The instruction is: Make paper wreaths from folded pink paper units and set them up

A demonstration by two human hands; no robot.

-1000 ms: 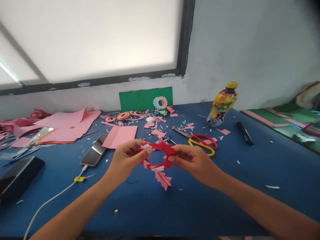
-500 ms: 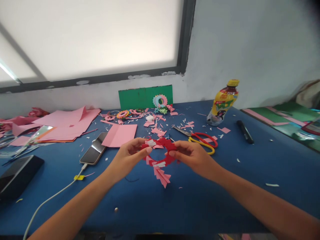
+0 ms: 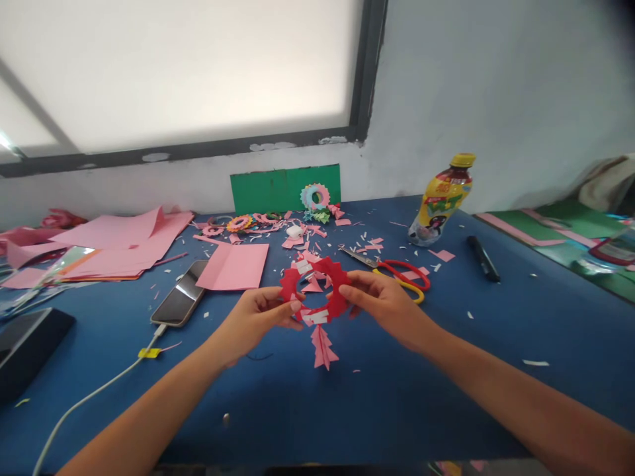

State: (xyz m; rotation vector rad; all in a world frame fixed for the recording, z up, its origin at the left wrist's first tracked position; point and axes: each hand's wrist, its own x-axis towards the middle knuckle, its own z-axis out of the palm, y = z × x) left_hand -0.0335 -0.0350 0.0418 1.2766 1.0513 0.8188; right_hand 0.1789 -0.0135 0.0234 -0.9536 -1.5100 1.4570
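Note:
Between my two hands is a red paper ring [image 3: 338, 291] with a jagged outer edge, held up above the blue table. Pale strips of tape or paper show at its top left and bottom. A pink folded paper tassel [image 3: 323, 347], shaped like a small tree, hangs below the ring. My left hand [image 3: 260, 311] pinches the lower left of the ring between thumb and fingers. On the opposite side, my right hand [image 3: 380, 301] grips the right edge. The fingertips behind the ring are partly hidden.
Red-and-yellow scissors [image 3: 401, 277] lie behind my right hand. Pink paper [image 3: 235, 266] and a phone [image 3: 179, 294] with a cable lie left. A bottle [image 3: 441, 201], black marker [image 3: 483, 258], green card [image 3: 282, 190], finished-looking paper ring [image 3: 315, 197] and many scraps surround the work area.
My left hand has slid down to the ring's lower left. The ring now faces me more squarely and sits slightly higher, and the pink tassel hangs straighter.

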